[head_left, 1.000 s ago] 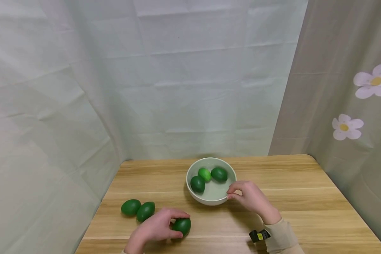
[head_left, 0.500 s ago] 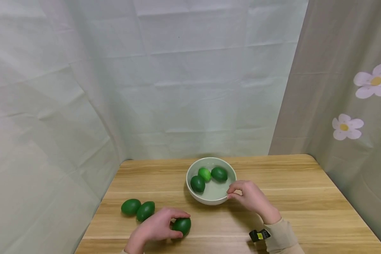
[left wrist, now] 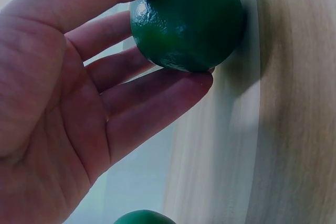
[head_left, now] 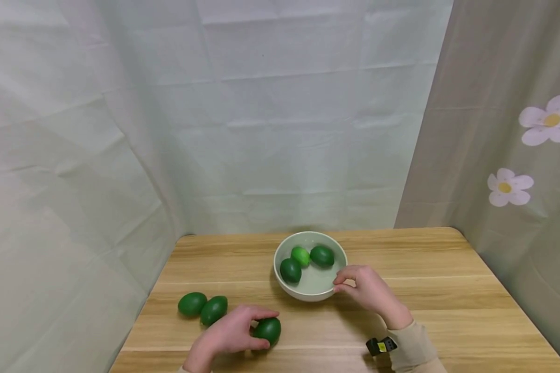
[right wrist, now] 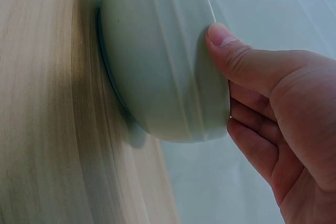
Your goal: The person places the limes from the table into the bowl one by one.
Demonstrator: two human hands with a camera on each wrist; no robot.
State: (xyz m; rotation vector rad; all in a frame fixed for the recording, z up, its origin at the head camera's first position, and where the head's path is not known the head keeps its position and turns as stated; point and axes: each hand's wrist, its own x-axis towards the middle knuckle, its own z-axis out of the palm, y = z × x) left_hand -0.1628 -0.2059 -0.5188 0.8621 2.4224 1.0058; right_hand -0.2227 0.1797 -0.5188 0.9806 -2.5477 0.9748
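Observation:
My left hand (head_left: 235, 330) holds a glossy dark green avocado (head_left: 268, 331) at the front of the table, thumb on the near side and fingers round the far side. In the left wrist view the avocado (left wrist: 189, 24) sits at the fingertips, close to the wood. My right hand (head_left: 371, 292) pinches the right front rim of a pale green bowl (head_left: 317, 282). The right wrist view shows the thumb outside the bowl (right wrist: 157, 66) and the fingers at its rim. Inside the bowl lie a bright green lime (head_left: 301, 256) and two dark avocados (head_left: 291, 270).
Two more dark green avocados (head_left: 192, 304) lie side by side left of my left hand. The wooden table (head_left: 424, 259) ends at a pale hanging cloth (head_left: 284, 155) behind. A flowered curtain (head_left: 508, 217) hangs on the right.

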